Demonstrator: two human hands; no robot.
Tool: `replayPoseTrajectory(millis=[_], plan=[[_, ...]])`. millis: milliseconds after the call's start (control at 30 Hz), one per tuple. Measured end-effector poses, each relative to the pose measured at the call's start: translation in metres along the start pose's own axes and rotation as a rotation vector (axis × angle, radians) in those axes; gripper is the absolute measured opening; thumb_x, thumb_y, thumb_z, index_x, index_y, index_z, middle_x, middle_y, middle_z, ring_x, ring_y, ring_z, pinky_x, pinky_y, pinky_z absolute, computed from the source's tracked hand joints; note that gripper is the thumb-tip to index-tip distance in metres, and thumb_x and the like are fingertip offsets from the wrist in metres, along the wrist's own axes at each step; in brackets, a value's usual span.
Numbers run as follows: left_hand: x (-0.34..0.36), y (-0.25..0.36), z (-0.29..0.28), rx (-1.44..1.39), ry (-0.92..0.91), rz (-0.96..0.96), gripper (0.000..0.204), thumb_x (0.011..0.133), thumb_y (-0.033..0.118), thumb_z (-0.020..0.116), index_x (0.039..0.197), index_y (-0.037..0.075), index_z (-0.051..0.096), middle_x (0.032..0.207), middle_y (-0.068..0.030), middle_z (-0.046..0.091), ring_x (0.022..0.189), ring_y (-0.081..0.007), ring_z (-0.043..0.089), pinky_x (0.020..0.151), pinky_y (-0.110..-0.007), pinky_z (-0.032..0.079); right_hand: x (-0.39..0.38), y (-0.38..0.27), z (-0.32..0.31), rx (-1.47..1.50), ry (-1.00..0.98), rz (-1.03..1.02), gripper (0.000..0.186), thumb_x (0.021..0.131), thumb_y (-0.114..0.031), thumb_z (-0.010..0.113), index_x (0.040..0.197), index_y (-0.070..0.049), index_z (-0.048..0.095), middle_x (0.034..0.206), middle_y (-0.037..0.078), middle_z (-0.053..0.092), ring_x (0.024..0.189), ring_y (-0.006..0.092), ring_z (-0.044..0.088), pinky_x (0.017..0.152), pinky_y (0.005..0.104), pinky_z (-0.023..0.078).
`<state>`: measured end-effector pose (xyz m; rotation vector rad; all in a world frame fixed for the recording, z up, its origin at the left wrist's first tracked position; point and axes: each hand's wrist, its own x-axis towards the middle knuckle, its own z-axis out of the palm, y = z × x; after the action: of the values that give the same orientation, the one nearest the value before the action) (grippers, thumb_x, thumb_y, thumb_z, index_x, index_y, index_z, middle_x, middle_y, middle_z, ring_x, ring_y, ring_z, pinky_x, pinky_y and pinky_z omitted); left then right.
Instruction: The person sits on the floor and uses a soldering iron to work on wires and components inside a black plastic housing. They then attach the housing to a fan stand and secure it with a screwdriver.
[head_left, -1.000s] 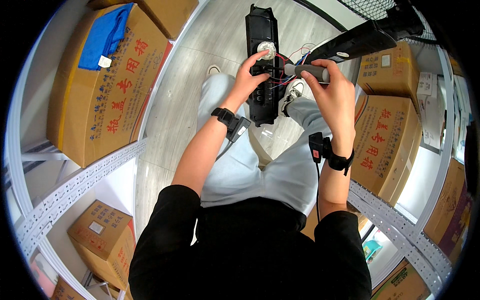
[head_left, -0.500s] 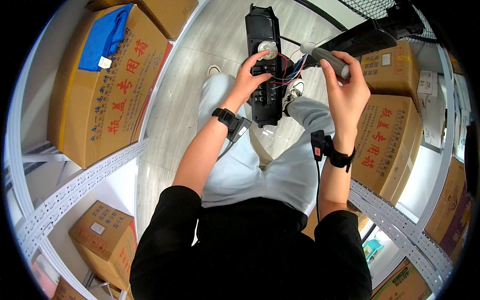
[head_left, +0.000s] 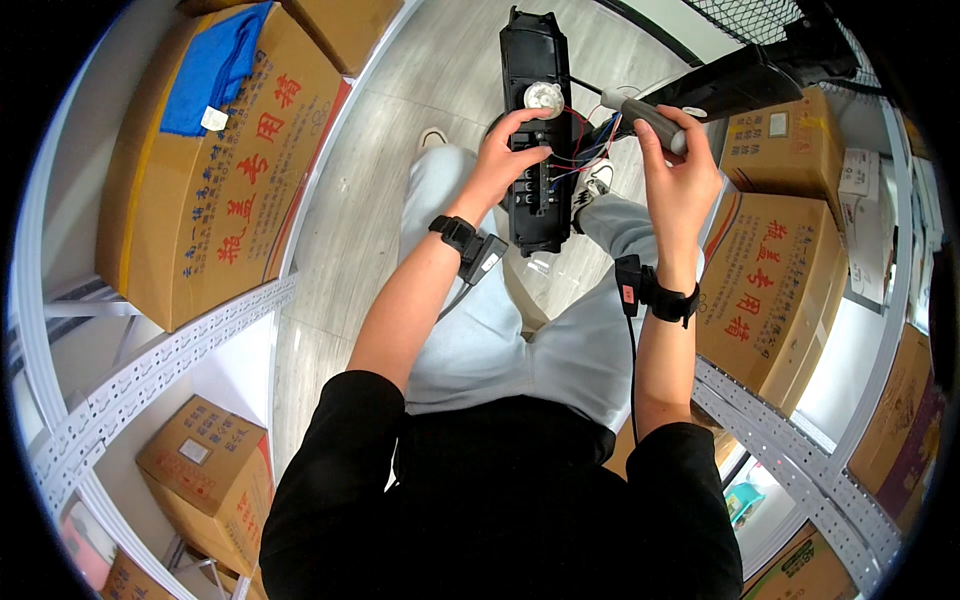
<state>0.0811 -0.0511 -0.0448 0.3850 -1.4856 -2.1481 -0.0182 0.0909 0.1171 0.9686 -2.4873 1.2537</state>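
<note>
An elongated black housing (head_left: 533, 50) stands between my feet, carrying a clear round part (head_left: 543, 99) and small fittings along its middle. My left hand (head_left: 500, 165) grips the housing just below the round part, thumb and forefinger on it. In my right hand (head_left: 675, 175) is a grey cylindrical tool (head_left: 651, 123) with a pale end pointing up-left, held among coloured wires (head_left: 590, 145) beside the housing. Behind the tool a long black piece (head_left: 730, 82) slopes up to the right; whether it joins the housing is hidden.
Shelving (head_left: 150, 330) lines both sides, holding cardboard boxes (head_left: 190, 250) (head_left: 760, 300). A blue cloth (head_left: 205, 70) lies on the upper left box. Black mesh (head_left: 740, 20) stands at top right. My legs (head_left: 570, 330) are spread around the housing over the grey floor (head_left: 340, 170).
My right hand and the grey tool have moved up and right since one second ago, then slightly back left. The housing and left hand sit slightly farther right in the picture.
</note>
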Motion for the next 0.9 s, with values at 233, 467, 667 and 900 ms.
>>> replayPoseTrajectory(millis=[233,467,667,900], plan=[[-0.001,0.001,0.002,-0.070,-0.001,-0.048,0.048,0.080,-0.005,0.070,0.125,0.007,0.061,0.124,-0.0035,0.061,0.114,-0.0137,0.056,0.099,-0.029,0.045,0.002,0.009,0.004,-0.022,-0.017,-0.012,0.029,0.085,-0.018,0.079,0.108,-0.005,0.067,0.094,0.013,0.073,0.081,0.0208,0.072,0.072,0.0306,0.058],[0.001,0.000,0.001,-0.012,0.037,-0.030,0.042,0.087,-0.001,0.069,0.126,0.009,0.061,0.115,-0.0014,0.063,0.102,-0.0095,0.060,0.089,-0.026,0.049,-0.007,0.005,-0.005,0.104,0.008,0.045,0.028,0.085,-0.017,0.079,0.108,-0.005,0.068,0.091,0.009,0.072,0.080,0.0125,0.068,0.071,0.0267,0.056],[0.002,-0.001,0.002,-0.056,0.114,-0.053,0.032,0.096,0.017,0.065,0.127,0.010,0.061,0.118,-0.0018,0.062,0.108,-0.0101,0.056,0.093,-0.026,0.045,-0.020,-0.007,-0.035,0.155,-0.042,0.137,0.030,0.083,-0.014,0.081,0.109,-0.005,0.069,0.097,0.007,0.072,0.080,0.0086,0.066,0.070,0.0235,0.055],[0.000,0.005,0.005,-0.097,0.121,-0.055,0.035,0.099,0.027,0.063,0.129,0.009,0.061,0.127,-0.0031,0.060,0.117,-0.0123,0.052,0.099,-0.028,0.043,-0.037,-0.019,-0.052,0.215,-0.101,0.197,0.029,0.085,-0.010,0.079,0.110,-0.004,0.067,0.106,0.009,0.072,0.091,0.0115,0.068,0.079,0.0266,0.057]])
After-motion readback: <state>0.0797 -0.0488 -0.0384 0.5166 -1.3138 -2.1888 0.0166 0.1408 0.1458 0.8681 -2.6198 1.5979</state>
